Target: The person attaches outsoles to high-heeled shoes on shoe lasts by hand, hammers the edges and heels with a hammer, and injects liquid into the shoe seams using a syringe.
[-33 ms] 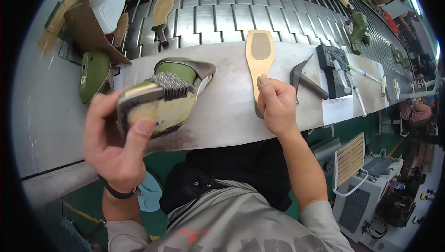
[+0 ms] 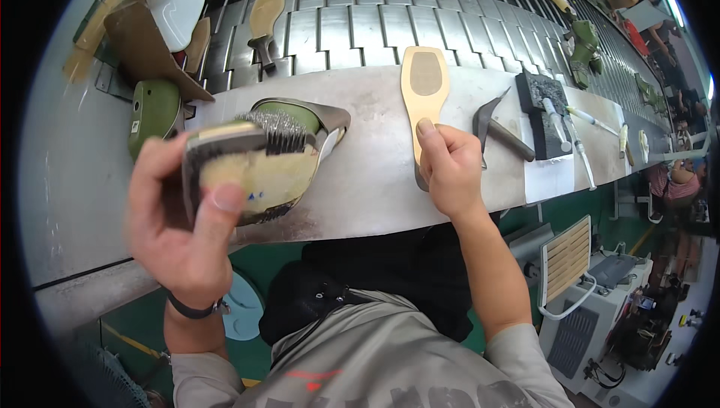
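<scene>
At the left, my left hand [image 2: 184, 235] is closed around a wire brush [image 2: 279, 132] with silvery bristles, its thumb in front. A cream face with blue marks shows beside the bristles; I cannot tell if it is the brush's or the shoe's. Just behind lies a shoe on a green last [image 2: 296, 114], partly covered by the brush. My right hand [image 2: 451, 168] pinches the narrow end of a tan insole [image 2: 426, 74] with a brown patch, over the metal table. Right of that hand lies a hammer [image 2: 501, 134] with a pointed head.
Several shoes and soles rest on the slatted metal conveyor [image 2: 360, 25] beyond the table [image 2: 360, 183]. A dark block [image 2: 536, 100] and syringe-like tubes [image 2: 581, 154] are at the right. A green last [image 2: 154, 119] and a brown board [image 2: 150, 48] stand at the left.
My left hand has shifted slightly left, with the brush in it. The right hand keeps its grip on the insole. The whole view has moved a little.
</scene>
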`<action>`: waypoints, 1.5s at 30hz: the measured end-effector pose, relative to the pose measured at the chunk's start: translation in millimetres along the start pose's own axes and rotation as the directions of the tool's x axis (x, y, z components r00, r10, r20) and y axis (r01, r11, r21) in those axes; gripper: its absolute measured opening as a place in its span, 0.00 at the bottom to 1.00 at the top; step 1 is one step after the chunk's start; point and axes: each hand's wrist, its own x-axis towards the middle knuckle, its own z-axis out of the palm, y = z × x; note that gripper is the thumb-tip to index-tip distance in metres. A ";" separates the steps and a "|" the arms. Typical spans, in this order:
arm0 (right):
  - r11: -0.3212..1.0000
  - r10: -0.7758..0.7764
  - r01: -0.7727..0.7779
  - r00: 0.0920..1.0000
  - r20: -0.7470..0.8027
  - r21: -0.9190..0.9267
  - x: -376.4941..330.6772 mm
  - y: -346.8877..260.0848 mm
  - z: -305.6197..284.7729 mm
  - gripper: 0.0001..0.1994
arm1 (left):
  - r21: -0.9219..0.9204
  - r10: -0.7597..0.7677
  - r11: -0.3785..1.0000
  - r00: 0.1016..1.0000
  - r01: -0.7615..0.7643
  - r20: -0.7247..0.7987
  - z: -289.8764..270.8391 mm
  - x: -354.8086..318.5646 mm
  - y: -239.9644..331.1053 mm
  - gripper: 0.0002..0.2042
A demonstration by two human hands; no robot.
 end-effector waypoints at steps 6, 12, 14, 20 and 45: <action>0.988 -0.117 0.103 0.986 -0.119 -0.110 -8.0 12.5 -2.5 0.13 | -0.458 -0.105 0.889 0.977 0.009 -0.183 36.1 53.3 -34.6 0.19; 0.664 -0.446 0.330 0.895 -0.001 -0.671 -63.8 23.8 -25.0 0.12 | -0.745 -0.213 0.649 0.977 0.155 0.018 27.6 85.0 -41.4 0.21; 0.942 -0.229 0.177 0.960 -0.160 -0.286 -91.5 29.5 -32.6 0.08 | -0.760 -0.224 0.627 0.974 0.168 0.031 24.6 89.2 -41.8 0.21; 0.841 0.112 -0.057 0.991 -0.069 0.538 -196.4 20.8 -57.9 0.26 | -0.860 -0.298 0.256 0.882 0.442 0.364 22.9 77.4 -27.3 0.25; 0.857 0.166 -0.140 0.986 -0.009 0.495 -162.5 -4.9 -5.4 0.23 | -0.810 -0.224 0.126 0.811 0.573 0.540 76.5 78.8 -59.6 0.32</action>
